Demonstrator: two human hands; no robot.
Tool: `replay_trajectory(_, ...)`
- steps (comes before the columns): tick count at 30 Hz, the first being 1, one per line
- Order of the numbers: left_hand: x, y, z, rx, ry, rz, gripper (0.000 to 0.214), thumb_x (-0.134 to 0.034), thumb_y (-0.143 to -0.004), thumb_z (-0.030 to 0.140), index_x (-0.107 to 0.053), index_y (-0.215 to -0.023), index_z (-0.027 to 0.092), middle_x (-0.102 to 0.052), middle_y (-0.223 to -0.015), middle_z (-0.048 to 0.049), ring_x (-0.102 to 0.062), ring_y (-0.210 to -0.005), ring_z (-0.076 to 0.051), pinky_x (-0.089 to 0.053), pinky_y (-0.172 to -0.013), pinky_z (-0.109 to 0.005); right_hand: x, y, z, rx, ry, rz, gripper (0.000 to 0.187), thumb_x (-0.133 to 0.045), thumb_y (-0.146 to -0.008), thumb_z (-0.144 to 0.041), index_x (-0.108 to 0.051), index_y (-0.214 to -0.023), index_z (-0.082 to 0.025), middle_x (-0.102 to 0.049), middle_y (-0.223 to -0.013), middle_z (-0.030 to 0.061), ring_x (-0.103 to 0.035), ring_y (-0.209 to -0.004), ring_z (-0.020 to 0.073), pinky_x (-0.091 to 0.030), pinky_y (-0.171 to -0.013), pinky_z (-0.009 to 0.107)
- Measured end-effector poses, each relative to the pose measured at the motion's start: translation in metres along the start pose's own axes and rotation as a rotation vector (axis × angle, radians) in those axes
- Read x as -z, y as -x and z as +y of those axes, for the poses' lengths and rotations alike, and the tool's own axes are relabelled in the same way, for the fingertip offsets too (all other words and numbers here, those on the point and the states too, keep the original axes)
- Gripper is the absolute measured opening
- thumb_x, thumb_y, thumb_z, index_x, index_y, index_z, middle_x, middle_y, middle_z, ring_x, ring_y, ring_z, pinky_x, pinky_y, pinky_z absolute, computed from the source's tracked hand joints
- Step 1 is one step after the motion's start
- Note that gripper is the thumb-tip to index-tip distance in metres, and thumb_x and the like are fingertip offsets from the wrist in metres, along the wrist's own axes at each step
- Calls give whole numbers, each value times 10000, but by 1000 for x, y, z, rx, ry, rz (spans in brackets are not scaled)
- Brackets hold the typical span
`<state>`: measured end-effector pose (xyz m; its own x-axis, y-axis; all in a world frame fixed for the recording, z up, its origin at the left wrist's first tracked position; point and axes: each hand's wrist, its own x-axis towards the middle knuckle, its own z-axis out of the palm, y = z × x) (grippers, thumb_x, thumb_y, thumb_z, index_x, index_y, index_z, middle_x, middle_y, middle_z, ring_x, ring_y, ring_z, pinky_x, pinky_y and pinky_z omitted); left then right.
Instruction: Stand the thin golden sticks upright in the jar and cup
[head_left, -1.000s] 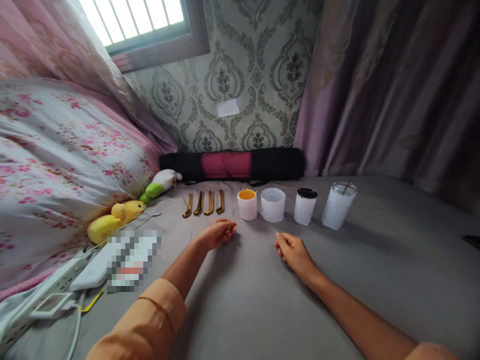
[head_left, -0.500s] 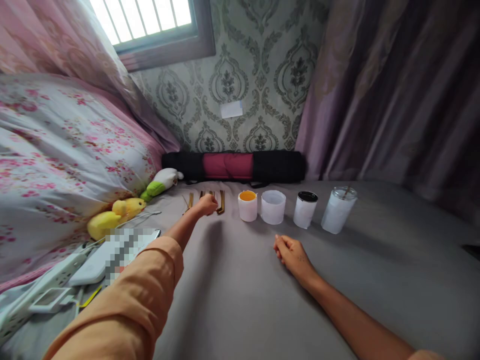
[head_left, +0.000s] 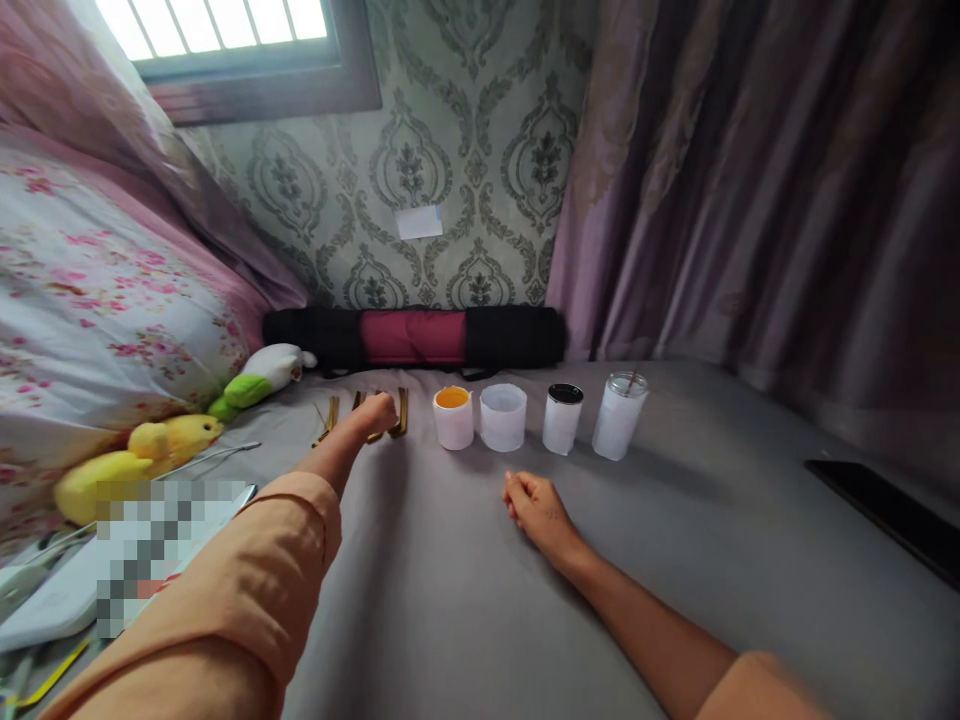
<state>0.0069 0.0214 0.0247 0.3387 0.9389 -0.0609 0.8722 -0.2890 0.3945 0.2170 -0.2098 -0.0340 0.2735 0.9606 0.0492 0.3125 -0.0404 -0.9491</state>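
Observation:
My left hand (head_left: pixel 373 415) is stretched forward over a row of gold bent straws (head_left: pixel 403 411) lying on the grey sheet, its fingers closed on the middle ones, though the grip itself is hidden. My right hand (head_left: pixel 534 505) rests on the sheet in a loose fist, holding nothing I can see. Beyond it stand several cups in a row: a white cup with orange inside (head_left: pixel 454 417), a clear white cup (head_left: pixel 503 416), a black-rimmed white cup (head_left: pixel 562 418) and a lidded frosted tumbler (head_left: pixel 619 415).
A black and red rolled bag (head_left: pixel 414 338) lies against the patterned wall. Plush toys (head_left: pixel 142 455) and a floral pillow (head_left: pixel 97 310) sit at the left, with a white device and cables below. A dark flat object (head_left: pixel 892 515) lies at the right by the curtain.
My left hand has reached forward from the sheet to the gold straws and closed on them. The view has swung a little to the right. My right hand has stayed put.

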Motion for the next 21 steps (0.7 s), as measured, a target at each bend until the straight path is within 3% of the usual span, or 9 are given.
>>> replay_trajectory(9, 3, 6, 4, 67, -216, -10, 181, -554, -628, 277, -632, -643, 114, -611, -629, -73, -549, -603, -153, -358, -515, -206, 0, 0, 1, 1, 4, 5, 393, -333, -825, -432, -494, -606, -148, -441, -484, -20, -373, -420, 59, -261, -431, 182)
replay_trajectory(21, -5, -1, 5, 56, -194, -67, 216, -583, -613, 325, -604, -532, 126, -522, -481, -24, -487, -499, -124, -320, -466, -205, -1, -1, 2, -4, 11, 19, 388, -333, -832, -405, -502, -598, -146, -437, -470, -26, -366, -404, 55, -250, -428, 185)
